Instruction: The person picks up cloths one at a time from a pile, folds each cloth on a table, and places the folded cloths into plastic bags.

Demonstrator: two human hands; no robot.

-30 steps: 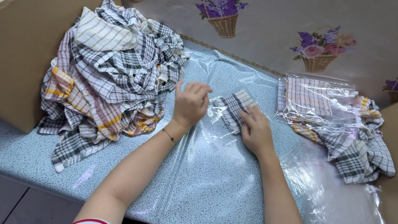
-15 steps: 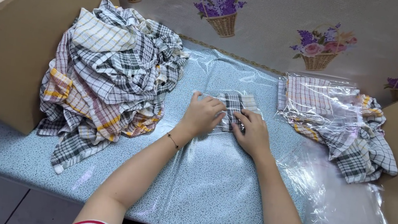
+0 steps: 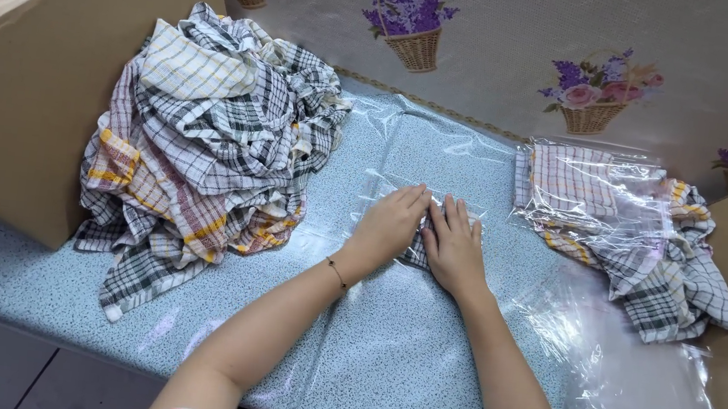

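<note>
The folded checked cloth (image 3: 419,250) is lying almost wholly hidden beneath both hands at the centre of the table (image 3: 380,373); only a narrow dark-checked strip is showing between the palms, and its full outline cannot be made out. The left hand (image 3: 391,226) and the right hand (image 3: 454,248) are resting side by side, touching, fingers extended flat and pointing toward 12 o'clock, pressing down rather than gripping. A clear plastic sheet (image 3: 408,145) is lying over the table under the cloth. At 9 o'clock from the hands, well apart, a loose heap of checked cloths (image 3: 204,148) is sitting. At 2 o'clock, a stack of bagged cloths (image 3: 604,211) is lying, its lower layers blurred by glare. Cardboard walls (image 3: 25,98) are standing at both sides, cut off by the frame.
</note>
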